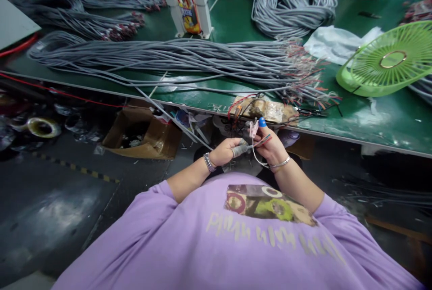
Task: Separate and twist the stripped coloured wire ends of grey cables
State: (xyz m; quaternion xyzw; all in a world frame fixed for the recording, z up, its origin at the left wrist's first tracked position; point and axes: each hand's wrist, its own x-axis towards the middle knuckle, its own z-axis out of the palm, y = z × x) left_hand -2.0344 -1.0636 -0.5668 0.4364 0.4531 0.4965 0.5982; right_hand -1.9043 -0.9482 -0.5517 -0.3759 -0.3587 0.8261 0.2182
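1. Grey in its sheath, the cable end (240, 149) sits just below the front edge of the tabletop (371, 119), over the person's purple shirt (236, 245).
2. The left hand (224, 151) is below that same edge. Its fingers (232, 145) are curled tight round the cable end, with no gap showing.
3. The right hand (272, 147) is just beside the left, also under the tabletop's edge. Its fingers (259, 133) are narrowed to a pinch on the coloured wires (265, 140) that come out of the cable end, and red strands show between them.
4. One right fingertip wears a blue cap (262, 122) and points up toward the tabletop's edge. A pale pink cover (253, 129) sits on the finger next to it.
5. A thin white wire (257, 160) loops down beneath the right hand, away from the tabletop.
6. A watch (209, 162) is on the left wrist and a bangle (281, 162) is on the right.
7. On the tabletop's front edge, just above the hands, lies a taped brown pad (270, 110). Behind the pad a long bundle of grey cables (151, 58) runs across the middle of the tabletop, its stripped ends toward the right. A green fan (388, 60) stands on the tabletop's right side and a grey coil (290, 8) lies on its far side.
8. Under the tabletop's left part, a cardboard box (141, 134) stands on the floor.
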